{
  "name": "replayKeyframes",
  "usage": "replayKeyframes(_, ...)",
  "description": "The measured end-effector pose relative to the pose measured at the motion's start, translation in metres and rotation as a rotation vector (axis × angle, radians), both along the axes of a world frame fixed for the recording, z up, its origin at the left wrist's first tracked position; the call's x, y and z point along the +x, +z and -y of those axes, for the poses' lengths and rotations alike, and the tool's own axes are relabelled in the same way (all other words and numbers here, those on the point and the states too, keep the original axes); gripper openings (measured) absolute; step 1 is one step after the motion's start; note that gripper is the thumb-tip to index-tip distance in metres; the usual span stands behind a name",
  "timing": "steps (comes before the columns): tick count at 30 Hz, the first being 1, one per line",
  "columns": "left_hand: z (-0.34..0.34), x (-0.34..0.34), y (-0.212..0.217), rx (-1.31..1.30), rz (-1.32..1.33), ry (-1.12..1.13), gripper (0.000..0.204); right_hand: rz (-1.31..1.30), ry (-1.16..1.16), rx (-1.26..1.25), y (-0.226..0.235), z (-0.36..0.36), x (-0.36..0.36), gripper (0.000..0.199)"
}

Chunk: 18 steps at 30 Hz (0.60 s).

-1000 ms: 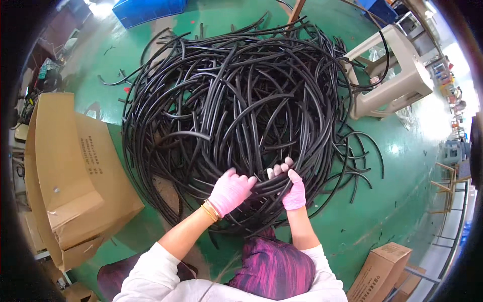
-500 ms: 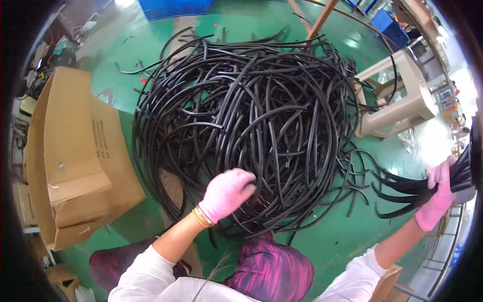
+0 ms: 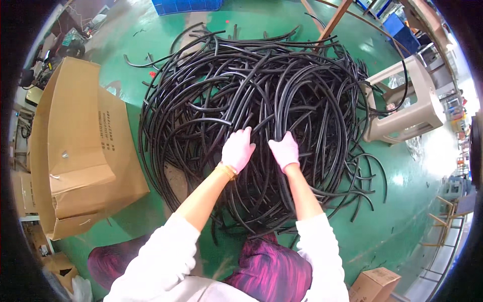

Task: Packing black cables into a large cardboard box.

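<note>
A large tangled heap of black tubes point(image 3: 201, 108) lies in loops before me. My right hand point(image 3: 284, 150), in a pink glove, is closed around several tubes that arch up and over within the heap. Close to its left, my left hand point(image 3: 238, 150), also gloved in pink, is low over the heap. Its thumb stands apart from the fingers, and I see no tube clearly held in it. The undersides of both hands are hidden.
At the left stands an open cardboard box point(image 3: 75, 146). A beige plastic stool point(image 3: 405, 128) stands right of the heap, with a tube hanging over it. Blue crates point(image 3: 186, 6) are at the far edge; a small carton point(image 3: 375, 284) sits at lower right.
My right hand has come from the far right into the heap; the tube bundle it held there is no longer visible at that side. My left hand has moved up and slightly right.
</note>
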<state>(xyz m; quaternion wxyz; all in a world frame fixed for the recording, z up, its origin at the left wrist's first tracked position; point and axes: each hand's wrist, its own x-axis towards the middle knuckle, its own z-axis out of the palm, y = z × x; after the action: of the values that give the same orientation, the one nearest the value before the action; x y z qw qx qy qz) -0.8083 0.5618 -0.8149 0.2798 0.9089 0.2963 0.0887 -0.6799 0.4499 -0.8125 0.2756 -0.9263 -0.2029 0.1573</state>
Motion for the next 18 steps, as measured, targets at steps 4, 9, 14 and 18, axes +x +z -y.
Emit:
replayKeyframes(4,-0.024,-0.003,-0.022,-0.101,-0.132,0.092,0.031,-0.324,-0.063,0.272,-0.019,-0.014,-0.019,0.051)
replayKeyframes(9,0.001,-0.010,-0.028,-0.194,0.067,0.111,0.029,-0.796,-0.096,0.552,-0.036,-0.013,-0.020,0.050)
replayKeyframes(14,0.041,-0.021,-0.025,-0.179,0.225,0.034,0.025,-0.858,-0.119,0.572,-0.023,-0.022,-0.026,0.034)
replayKeyframes(18,0.045,-0.048,0.029,-0.362,0.364,-0.167,0.030,-1.013,-0.095,0.574,0.003,0.009,-0.019,0.027)
